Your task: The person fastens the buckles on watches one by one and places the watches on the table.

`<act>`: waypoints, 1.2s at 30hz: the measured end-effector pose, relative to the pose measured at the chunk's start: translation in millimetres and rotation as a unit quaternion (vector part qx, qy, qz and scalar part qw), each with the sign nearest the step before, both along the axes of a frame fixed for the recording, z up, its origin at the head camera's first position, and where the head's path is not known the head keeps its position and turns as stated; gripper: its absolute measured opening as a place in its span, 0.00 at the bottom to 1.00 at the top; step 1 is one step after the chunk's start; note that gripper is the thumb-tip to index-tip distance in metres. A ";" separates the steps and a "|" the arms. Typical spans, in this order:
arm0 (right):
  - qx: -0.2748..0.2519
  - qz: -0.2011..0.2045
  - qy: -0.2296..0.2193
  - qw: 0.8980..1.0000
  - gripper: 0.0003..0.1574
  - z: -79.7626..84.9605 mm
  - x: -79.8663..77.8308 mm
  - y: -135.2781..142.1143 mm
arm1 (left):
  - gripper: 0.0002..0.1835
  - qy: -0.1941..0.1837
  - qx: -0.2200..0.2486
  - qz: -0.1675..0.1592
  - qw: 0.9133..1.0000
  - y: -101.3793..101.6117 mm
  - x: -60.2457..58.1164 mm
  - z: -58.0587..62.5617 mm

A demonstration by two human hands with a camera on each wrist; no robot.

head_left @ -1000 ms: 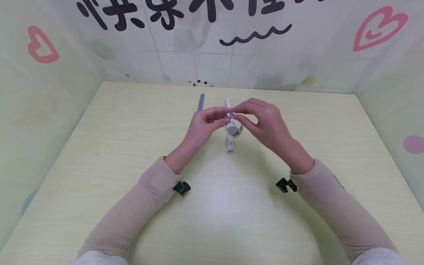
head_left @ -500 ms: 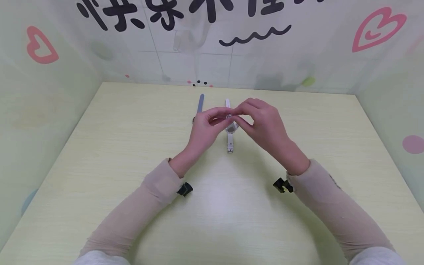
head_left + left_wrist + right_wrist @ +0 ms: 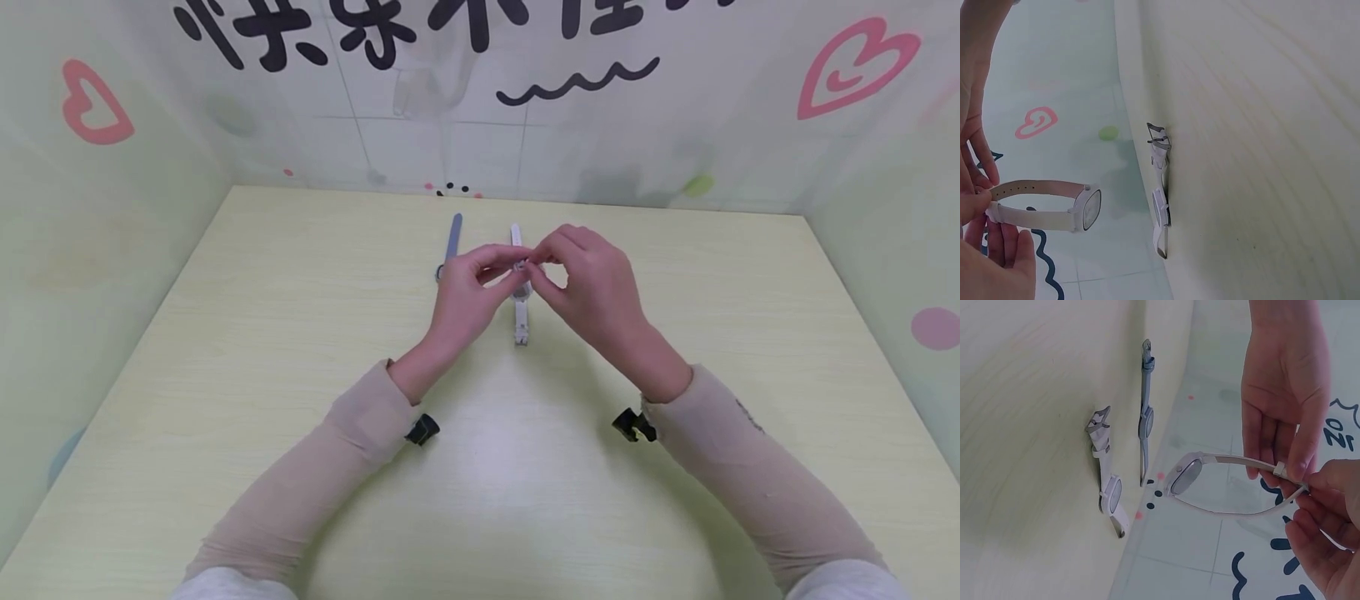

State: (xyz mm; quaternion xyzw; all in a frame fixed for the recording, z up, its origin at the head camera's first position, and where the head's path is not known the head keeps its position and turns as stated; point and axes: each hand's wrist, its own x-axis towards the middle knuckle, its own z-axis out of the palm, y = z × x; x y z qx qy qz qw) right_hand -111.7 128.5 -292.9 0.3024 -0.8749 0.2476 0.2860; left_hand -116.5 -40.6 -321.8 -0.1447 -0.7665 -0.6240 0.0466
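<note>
Both hands meet over the table around a white wristwatch (image 3: pixel 1188 477), whose strap is bent into a loop with the dial hanging at the far end from the fingers. My left hand (image 3: pixel 467 293) pinches the strap near its buckle end. The thumb and fingers of my right hand (image 3: pixel 600 279) grip the strap's tip right beside it. Fingers mostly hide the buckle. Below, a second white watch (image 3: pixel 521 323) lies stretched out on the table, partly covered by the hands in the head view. To its left lies a blue-grey watch (image 3: pixel 453 236), its lower part behind the left hand.
The pale wooden table (image 3: pixel 300 333) ends at a printed backdrop (image 3: pixel 480 150) with dark lettering and pink hearts. Side panels of the same print stand left and right. A small black camera mount (image 3: pixel 423 429) sits at the left cuff, another (image 3: pixel 633 423) at the right.
The left hand has shifted slightly right, and the fingertips of both hands have drawn closer together. The held watch's dial has swung a little left. The watches on the table have stayed put.
</note>
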 end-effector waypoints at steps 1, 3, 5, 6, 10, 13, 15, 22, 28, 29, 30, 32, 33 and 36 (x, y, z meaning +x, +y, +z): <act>-0.001 -0.003 -0.002 1.000 0.05 -0.3 0.0 -0.3 | 0.14 0.005 -0.006 0.002 1.000 0.2 0.2 0.1; -0.007 -0.009 -0.009 1.000 0.05 -0.7 0.0 -0.7 | 0.14 0.018 -0.021 0.007 1.000 0.8 0.5 0.2; -0.016 -0.014 -0.018 1.000 0.05 -1.6 -0.6 -0.5 | 0.13 0.033 -0.037 0.011 0.999 1.5 0.4 0.5; -0.021 -0.017 -0.024 0.999 0.06 -2.3 -1.0 -0.3 | 0.13 0.040 -0.043 0.012 0.998 1.9 0.3 0.7; -0.044 -0.030 -0.051 0.997 0.07 -4.8 -1.6 0.0 | 0.12 0.064 -0.077 0.020 0.995 3.0 0.0 2.4; -0.058 -0.041 -0.062 0.996 0.07 -6.3 -1.3 -0.1 | 0.12 0.073 -0.108 0.026 0.991 3.4 -0.1 4.1; -0.061 -0.047 -0.062 0.995 0.07 -7.0 -1.1 -0.1 | 0.12 0.080 -0.130 0.027 0.988 3.8 -0.8 4.8; -0.090 -0.035 -0.069 0.993 0.06 -5.7 0.1 -1.0 | 0.12 0.105 -0.226 0.041 0.968 3.0 0.6 8.1; -0.130 -0.014 -0.102 0.986 0.05 -6.0 -0.7 1.3 | 0.13 0.096 -0.242 0.039 0.965 1.8 0.9 8.6; -0.136 -0.012 -0.106 0.985 0.05 -6.4 -0.6 1.7 | 0.13 0.093 -0.244 0.038 0.964 1.6 0.7 8.4; -0.140 -0.010 -0.108 0.984 0.05 -6.4 -0.4 1.8 | 0.13 0.090 -0.246 0.038 0.964 1.5 0.4 8.0; -0.146 -0.008 -0.111 0.983 0.05 -6.7 -0.2 1.9 | 0.13 0.084 -0.248 0.039 0.964 1.2 0.0 7.6; -0.147 -0.007 -0.111 0.983 0.05 -6.5 0.1 1.8 | 0.13 0.082 -0.249 0.039 0.964 1.1 -0.1 7.5; -0.154 -0.005 -0.115 0.981 0.05 -5.3 1.0 1.7 | 0.13 0.077 -0.254 0.039 0.963 0.7 -0.4 6.9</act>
